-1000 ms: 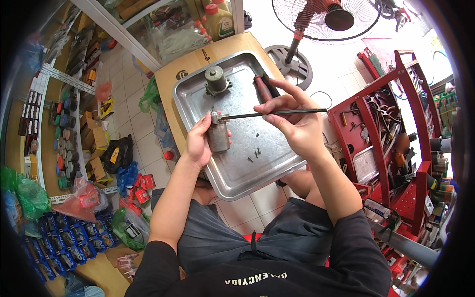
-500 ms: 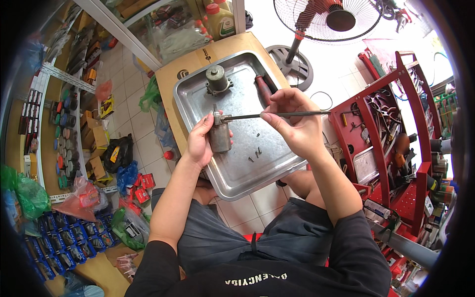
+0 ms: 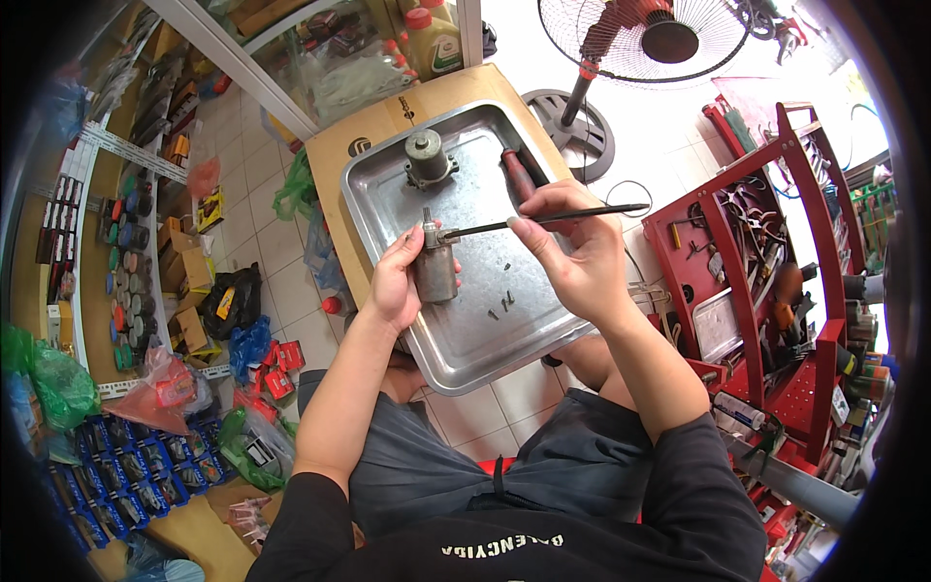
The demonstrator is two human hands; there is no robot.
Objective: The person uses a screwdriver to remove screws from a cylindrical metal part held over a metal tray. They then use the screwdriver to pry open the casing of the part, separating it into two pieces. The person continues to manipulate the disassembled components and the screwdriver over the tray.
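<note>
My left hand [image 3: 395, 283] is closed around a small cylindrical metal motor [image 3: 437, 276], held upright with its toothed shaft pointing away from me. Between the thumb and fingers of my right hand [image 3: 585, 260] runs a long thin dark rod [image 3: 490, 228]. Its left tip meets the side of the motor's upper end, and its other end sticks out past my hand to the right. Both hands are above a metal tray [image 3: 464, 380]. A second cylindrical metal part with a flange [image 3: 428, 160] stands at the tray's far side. Several small screws [image 3: 506, 299] lie near its middle.
A red-and-black handled tool [image 3: 518, 173] lies along the tray's far right side. Under the tray is a cardboard box [image 3: 335, 194]. A red tool rack [image 3: 718, 252] stands at right, a fan [image 3: 669, 41] beyond, and stocked shelves [image 3: 126, 262] at left.
The rod has tilted, its right end rising a little in the picture. My right-hand fingers have curled in more around it. The motor has shifted slightly to the right in my left hand.
</note>
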